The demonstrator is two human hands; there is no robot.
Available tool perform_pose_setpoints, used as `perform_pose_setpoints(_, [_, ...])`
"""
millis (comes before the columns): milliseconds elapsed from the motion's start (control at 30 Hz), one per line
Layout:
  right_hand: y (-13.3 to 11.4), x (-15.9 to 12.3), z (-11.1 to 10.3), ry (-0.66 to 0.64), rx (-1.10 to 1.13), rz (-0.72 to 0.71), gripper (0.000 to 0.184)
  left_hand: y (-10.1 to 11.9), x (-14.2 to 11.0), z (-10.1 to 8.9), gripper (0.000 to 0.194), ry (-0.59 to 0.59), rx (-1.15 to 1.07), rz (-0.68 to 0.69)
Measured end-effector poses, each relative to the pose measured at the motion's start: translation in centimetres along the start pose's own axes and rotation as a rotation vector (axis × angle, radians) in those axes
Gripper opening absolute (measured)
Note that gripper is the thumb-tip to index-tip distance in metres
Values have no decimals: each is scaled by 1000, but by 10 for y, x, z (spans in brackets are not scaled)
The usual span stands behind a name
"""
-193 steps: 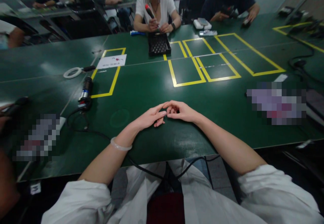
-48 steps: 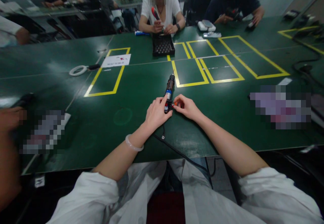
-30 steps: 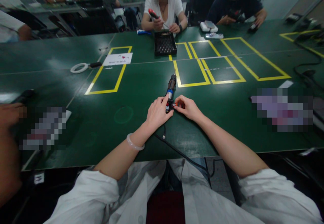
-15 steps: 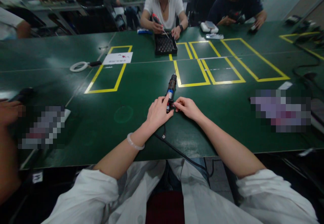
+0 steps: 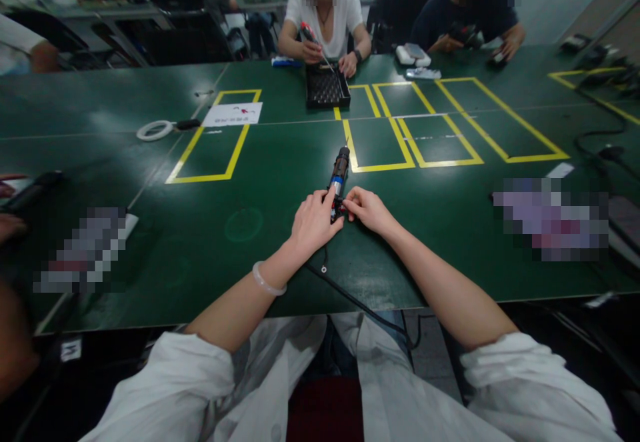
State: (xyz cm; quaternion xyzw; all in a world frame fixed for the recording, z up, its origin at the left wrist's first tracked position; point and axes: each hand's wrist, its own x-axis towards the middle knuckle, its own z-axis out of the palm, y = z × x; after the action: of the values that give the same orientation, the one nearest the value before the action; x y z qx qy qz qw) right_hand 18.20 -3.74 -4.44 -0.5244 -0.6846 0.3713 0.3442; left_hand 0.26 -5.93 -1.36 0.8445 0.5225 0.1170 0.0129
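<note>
In the head view an electric screwdriver (image 5: 341,164), dark with a blue and silver band, lies on the green table in front of me, its thin bit pointing away. My left hand (image 5: 314,221) is closed over its rear part and hides some of it. My right hand (image 5: 369,210) pinches at the rear end from the right side; whatever is between its fingertips is too small and covered to make out. From the rear a black cord (image 5: 345,291) runs down over the table's near edge. Beside it hangs a small metal ring terminal (image 5: 324,269).
Yellow tape outlines (image 5: 383,164) mark the table. A printed sheet (image 5: 234,114) and a white ring-shaped item (image 5: 154,130) lie to the left. Across from me a co-worker holds a red-handled screwdriver (image 5: 311,34) over a black tray (image 5: 327,99). Blurred-out items lie at both sides.
The electric screwdriver, earlier lying at the left, is now before me under my left hand. My right fingertips had something orange-red showing; now they are pinched closer against the tool's rear.
</note>
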Motion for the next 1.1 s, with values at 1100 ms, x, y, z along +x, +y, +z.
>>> perform_pose_setpoints(1100, [-16, -9, 7, 9, -179, -166, 42, 7, -1, -5, 63, -25, 46, -73])
